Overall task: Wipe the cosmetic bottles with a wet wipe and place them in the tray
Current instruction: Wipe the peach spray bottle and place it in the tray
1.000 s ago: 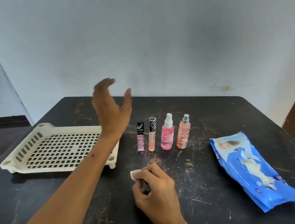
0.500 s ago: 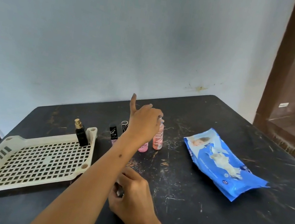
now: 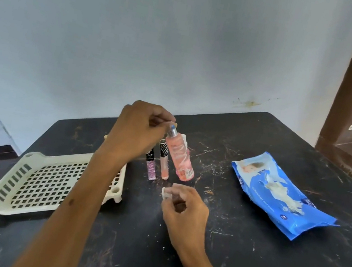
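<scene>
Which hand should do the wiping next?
The right hand, probably. It pinches the wet wipe just in front of the orange spray bottle, which the left hand holds tilted by its top.

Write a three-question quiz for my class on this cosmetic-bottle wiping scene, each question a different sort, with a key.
1. True or false: the peach spray bottle stands upright on the black table.
2. Which hand holds the small white wipe?
3. The blue wet-wipe packet lies: A) in the cream slotted plastic tray; B) on the table, right of the bottles.

Key: 1 false, the left hand lifts it tilted by its top; 2 right hand; 3 B.
</scene>
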Action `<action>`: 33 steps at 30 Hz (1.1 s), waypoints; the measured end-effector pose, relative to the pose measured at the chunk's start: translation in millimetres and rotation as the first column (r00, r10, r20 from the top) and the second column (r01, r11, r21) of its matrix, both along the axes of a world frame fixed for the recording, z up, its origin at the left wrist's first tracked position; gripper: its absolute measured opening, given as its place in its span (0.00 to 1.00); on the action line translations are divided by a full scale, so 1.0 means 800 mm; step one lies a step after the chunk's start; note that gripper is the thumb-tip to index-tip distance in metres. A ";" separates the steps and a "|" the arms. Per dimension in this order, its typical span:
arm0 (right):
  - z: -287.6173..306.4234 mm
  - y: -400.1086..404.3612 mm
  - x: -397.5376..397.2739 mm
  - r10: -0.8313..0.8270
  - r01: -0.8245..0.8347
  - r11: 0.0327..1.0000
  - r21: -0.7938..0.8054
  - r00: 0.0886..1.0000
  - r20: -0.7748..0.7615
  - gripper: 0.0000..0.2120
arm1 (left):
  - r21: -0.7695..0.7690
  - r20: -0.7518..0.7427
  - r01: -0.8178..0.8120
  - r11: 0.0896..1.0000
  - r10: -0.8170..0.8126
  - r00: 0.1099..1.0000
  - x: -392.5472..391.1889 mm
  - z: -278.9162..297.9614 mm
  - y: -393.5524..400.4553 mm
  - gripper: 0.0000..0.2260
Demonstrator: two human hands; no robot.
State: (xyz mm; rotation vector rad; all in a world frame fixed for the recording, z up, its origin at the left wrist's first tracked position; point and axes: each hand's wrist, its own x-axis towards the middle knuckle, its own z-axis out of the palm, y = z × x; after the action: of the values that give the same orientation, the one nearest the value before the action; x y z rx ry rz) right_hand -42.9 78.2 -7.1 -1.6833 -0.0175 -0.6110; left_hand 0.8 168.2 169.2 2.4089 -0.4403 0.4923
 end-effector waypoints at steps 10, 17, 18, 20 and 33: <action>-0.005 0.008 -0.006 0.121 -0.104 0.989 -0.106 0.979 0.165 0.07 | -0.407 -0.244 0.084 0.910 -0.197 0.950 -0.016 -0.051 0.020 0.09; -0.008 0.006 -0.005 0.195 -0.149 0.957 -0.248 0.965 0.176 0.07 | -0.614 -0.317 0.081 0.785 -0.339 0.886 -0.015 -0.094 0.014 0.14; -0.009 0.006 -0.006 0.209 -0.163 0.952 -0.258 0.964 0.162 0.08 | -0.656 -0.317 0.069 0.752 -0.357 0.879 -0.015 -0.100 0.012 0.16; -0.007 0.007 -0.006 0.226 -0.185 0.949 -0.256 0.963 0.144 0.08 | -0.778 -0.294 0.029 0.628 -0.404 0.866 -0.013 -0.108 0.008 0.17; 0.007 -0.005 0.007 -0.017 0.013 0.998 0.054 0.997 0.070 0.10 | -0.903 -0.425 -0.326 0.281 -0.468 0.775 -0.009 -0.166 0.025 0.21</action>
State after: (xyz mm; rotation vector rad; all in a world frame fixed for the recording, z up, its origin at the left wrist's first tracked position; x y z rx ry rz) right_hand -37.7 73.8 -1.4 -1.6111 -0.0385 -0.6765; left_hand -6.4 188.4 36.1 1.1220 0.1063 -0.1754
